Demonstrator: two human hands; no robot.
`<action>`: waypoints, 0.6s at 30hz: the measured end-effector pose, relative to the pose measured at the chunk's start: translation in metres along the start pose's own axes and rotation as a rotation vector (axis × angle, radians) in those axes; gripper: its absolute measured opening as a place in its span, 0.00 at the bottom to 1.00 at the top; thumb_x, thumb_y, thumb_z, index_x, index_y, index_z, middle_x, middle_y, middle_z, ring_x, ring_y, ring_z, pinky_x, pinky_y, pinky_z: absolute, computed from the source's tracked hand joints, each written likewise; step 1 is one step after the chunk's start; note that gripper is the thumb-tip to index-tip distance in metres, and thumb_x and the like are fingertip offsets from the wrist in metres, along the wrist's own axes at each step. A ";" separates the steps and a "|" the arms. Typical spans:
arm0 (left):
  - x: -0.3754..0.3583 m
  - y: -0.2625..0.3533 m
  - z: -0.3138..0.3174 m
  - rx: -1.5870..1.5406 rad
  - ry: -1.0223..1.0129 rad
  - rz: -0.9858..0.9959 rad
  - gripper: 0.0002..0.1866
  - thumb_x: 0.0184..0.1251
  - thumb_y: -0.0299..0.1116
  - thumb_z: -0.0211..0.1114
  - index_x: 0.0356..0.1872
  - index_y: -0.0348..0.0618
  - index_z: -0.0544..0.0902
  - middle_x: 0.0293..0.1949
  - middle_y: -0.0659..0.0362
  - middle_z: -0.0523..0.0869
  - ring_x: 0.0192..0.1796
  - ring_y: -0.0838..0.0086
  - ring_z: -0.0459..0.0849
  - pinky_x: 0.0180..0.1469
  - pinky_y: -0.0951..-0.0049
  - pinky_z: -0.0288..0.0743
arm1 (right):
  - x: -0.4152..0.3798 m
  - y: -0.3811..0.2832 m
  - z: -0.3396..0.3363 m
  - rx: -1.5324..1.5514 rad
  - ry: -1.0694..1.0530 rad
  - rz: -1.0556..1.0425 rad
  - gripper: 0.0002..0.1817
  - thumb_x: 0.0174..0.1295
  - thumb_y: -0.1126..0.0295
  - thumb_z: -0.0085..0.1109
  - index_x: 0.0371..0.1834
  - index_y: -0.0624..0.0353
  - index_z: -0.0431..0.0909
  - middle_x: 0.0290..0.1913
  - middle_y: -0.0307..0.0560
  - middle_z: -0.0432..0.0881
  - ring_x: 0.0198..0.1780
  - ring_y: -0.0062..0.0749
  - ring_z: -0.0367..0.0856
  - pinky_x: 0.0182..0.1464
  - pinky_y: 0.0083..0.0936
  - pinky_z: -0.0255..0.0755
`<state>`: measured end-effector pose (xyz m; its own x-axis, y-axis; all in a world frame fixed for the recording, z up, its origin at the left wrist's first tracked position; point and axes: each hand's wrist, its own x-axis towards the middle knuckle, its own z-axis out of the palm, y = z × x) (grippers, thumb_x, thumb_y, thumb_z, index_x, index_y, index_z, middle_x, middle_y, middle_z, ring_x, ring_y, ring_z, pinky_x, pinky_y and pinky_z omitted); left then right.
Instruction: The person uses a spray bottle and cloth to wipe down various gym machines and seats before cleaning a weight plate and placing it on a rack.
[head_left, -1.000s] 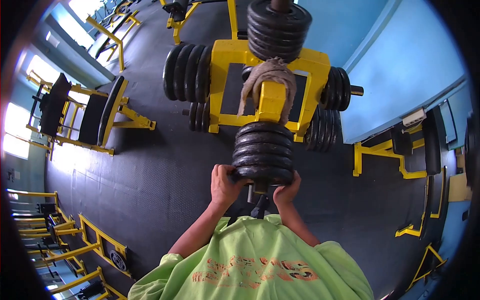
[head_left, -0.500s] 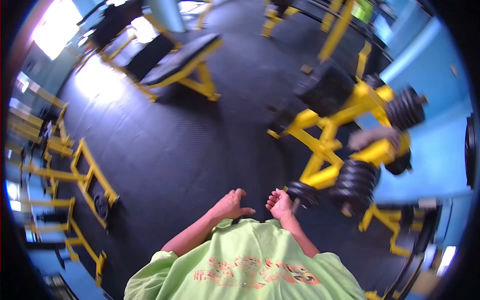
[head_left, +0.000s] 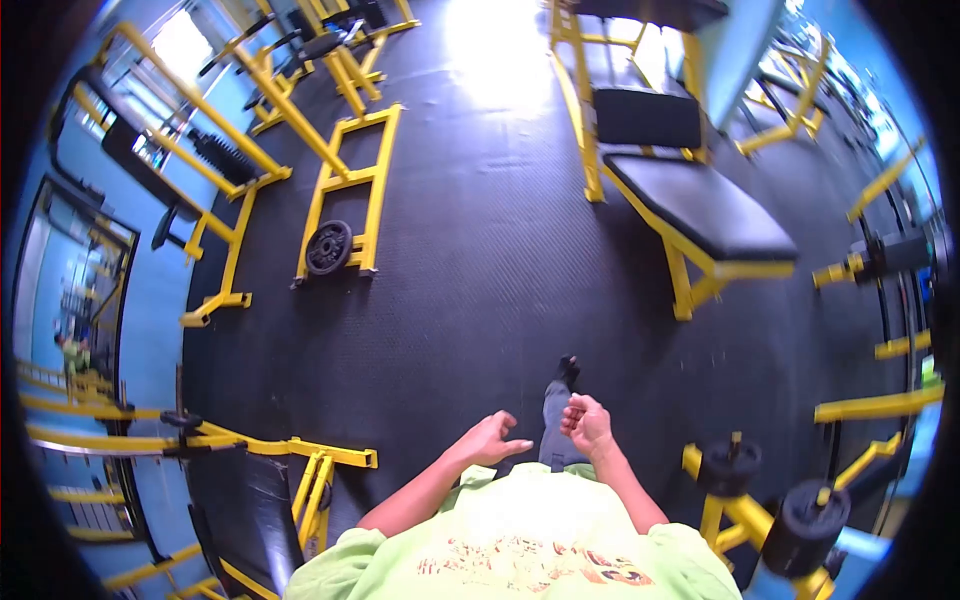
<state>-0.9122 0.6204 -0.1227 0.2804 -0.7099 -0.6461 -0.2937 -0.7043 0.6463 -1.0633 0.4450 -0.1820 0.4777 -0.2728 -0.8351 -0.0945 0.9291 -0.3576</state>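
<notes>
My left hand [head_left: 490, 440] is held in front of my waist, thumb stretched apart from loosely bent fingers, with nothing in it. Just to its right, my right hand [head_left: 588, 425] has its fingers curled in and no object shows in them. Both hang in the air near the hem of my green shirt [head_left: 530, 530] and touch no equipment. Between them one grey trouser leg [head_left: 556, 420] reaches forward, ending in a dark-tipped foot [head_left: 568, 370] on the black floor [head_left: 450, 300].
Ahead right stands a padded bench [head_left: 700, 205] with a yellow frame. A yellow floor frame [head_left: 375, 190] with a weight plate [head_left: 329, 247] is ahead left. Yellow bars [head_left: 330, 455] jut in near left; a rack with black weights [head_left: 805, 525] is near right. A mirror [head_left: 90, 300] lines the left wall.
My view has swung left: the bench moved from left to right, and the weight rack slid to the lower right. One leg now shows forward. Both hands keep about the same pose.
</notes>
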 end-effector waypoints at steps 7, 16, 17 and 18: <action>0.080 0.029 -0.131 -0.193 0.220 -0.286 0.40 0.55 0.58 0.70 0.58 0.34 0.73 0.51 0.45 0.80 0.54 0.61 0.81 0.56 0.64 0.75 | 0.095 -0.196 0.173 -0.374 -0.165 -0.077 0.08 0.61 0.64 0.61 0.32 0.53 0.74 0.25 0.37 0.74 0.23 0.23 0.71 0.26 0.24 0.68; 0.211 0.028 -0.302 -0.527 0.561 -0.245 0.38 0.53 0.56 0.72 0.56 0.36 0.73 0.49 0.48 0.81 0.52 0.65 0.81 0.54 0.66 0.76 | 0.259 -0.311 0.403 -0.658 -0.308 -0.120 0.07 0.61 0.66 0.61 0.32 0.54 0.73 0.25 0.37 0.75 0.23 0.20 0.71 0.24 0.22 0.68; 0.229 0.017 -0.326 -0.545 0.557 -0.244 0.38 0.53 0.56 0.73 0.55 0.36 0.74 0.48 0.49 0.82 0.51 0.65 0.82 0.53 0.66 0.76 | 0.280 -0.312 0.417 -0.656 -0.320 -0.130 0.08 0.60 0.67 0.61 0.31 0.55 0.73 0.25 0.37 0.74 0.22 0.21 0.71 0.22 0.22 0.67; 0.252 0.009 -0.352 -0.568 0.558 -0.232 0.37 0.52 0.56 0.73 0.55 0.37 0.74 0.47 0.49 0.82 0.50 0.66 0.82 0.53 0.66 0.76 | 0.287 -0.317 0.433 -0.629 -0.364 -0.143 0.05 0.61 0.68 0.57 0.30 0.54 0.73 0.25 0.37 0.74 0.21 0.20 0.70 0.23 0.21 0.68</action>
<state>-0.5223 0.4323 -0.1368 0.7332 -0.3407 -0.5886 0.2918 -0.6241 0.7248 -0.5179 0.1799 -0.1274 0.7720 -0.1787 -0.6100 -0.4402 0.5420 -0.7159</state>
